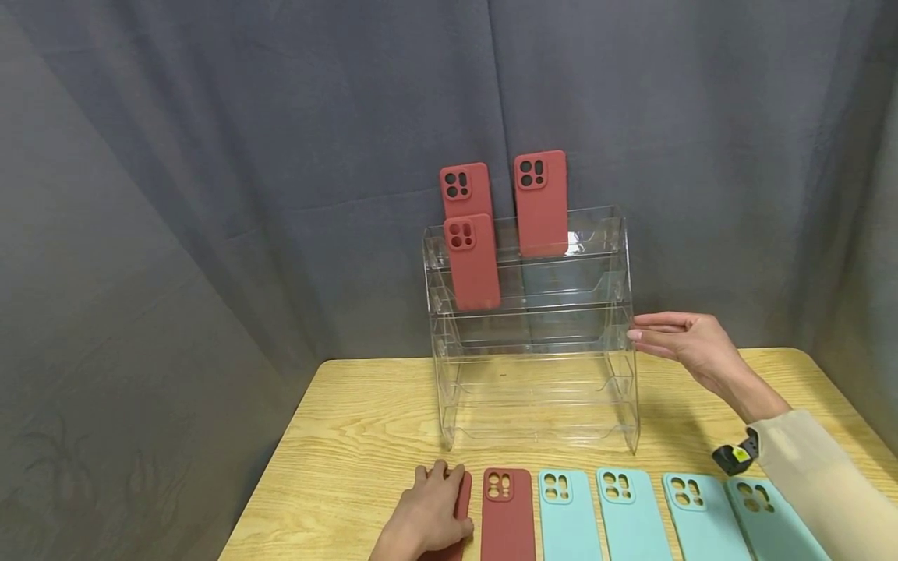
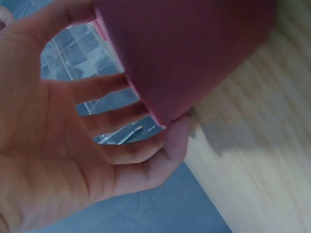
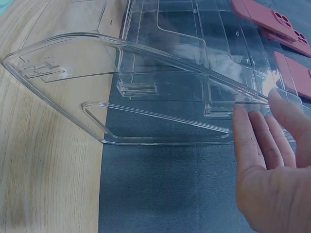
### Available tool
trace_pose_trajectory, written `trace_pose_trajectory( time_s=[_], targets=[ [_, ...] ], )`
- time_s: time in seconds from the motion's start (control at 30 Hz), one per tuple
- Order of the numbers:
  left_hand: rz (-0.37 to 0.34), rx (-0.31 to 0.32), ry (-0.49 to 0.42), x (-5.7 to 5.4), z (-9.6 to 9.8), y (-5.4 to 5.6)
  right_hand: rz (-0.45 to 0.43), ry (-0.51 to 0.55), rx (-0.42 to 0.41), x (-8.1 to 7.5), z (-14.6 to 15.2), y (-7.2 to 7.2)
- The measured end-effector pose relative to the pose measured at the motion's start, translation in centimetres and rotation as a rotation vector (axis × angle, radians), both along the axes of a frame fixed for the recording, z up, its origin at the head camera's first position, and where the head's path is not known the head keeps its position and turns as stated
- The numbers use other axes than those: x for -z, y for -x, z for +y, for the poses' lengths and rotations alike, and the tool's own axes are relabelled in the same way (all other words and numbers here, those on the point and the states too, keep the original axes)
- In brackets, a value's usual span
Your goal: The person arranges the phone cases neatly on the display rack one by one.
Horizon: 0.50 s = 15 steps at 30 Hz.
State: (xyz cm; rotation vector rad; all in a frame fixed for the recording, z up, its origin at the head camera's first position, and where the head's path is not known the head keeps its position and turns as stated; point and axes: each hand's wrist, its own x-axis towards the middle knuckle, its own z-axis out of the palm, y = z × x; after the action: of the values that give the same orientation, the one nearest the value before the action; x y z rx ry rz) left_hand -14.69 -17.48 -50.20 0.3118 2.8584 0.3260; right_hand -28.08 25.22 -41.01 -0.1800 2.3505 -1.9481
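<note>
At the front of the table, my left hand grips a red phone case by its edges. The left wrist view shows the thumb and fingers curled about this case, close to the wooden surface. A clear acrylic tiered rack stands farther back. My right hand is at the rack's right side, its fingers nearly straight and fingertips right at the side panel's edge. Two red cases stand one before the other at the rack's upper left. Another red case leans in its top tier.
Beside the left hand a second red case lies flat. Several teal cases continue that row rightward, the last partly under the right sleeve. Grey curtains hang behind and beside the wooden table.
</note>
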Motion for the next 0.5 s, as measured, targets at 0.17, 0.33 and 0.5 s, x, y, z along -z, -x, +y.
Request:
trace_pose_trajectory(
  time_s=[0.17,0.33,0.5],
  targets=[
    [0.023,-0.010,-0.033,0.3,-0.2,0.0,-0.006,-0.015,0.004,0.0,0.0,0.0],
    [0.074,-0.006,-0.069,-0.7,0.1,-0.1,-0.011,-0.013,-0.004,0.0,0.0,0.0],
    [0.219,0.034,-0.074,-2.9,1.0,-0.1,-0.013,-0.001,-0.010,-0.1,0.1,0.0]
  ],
)
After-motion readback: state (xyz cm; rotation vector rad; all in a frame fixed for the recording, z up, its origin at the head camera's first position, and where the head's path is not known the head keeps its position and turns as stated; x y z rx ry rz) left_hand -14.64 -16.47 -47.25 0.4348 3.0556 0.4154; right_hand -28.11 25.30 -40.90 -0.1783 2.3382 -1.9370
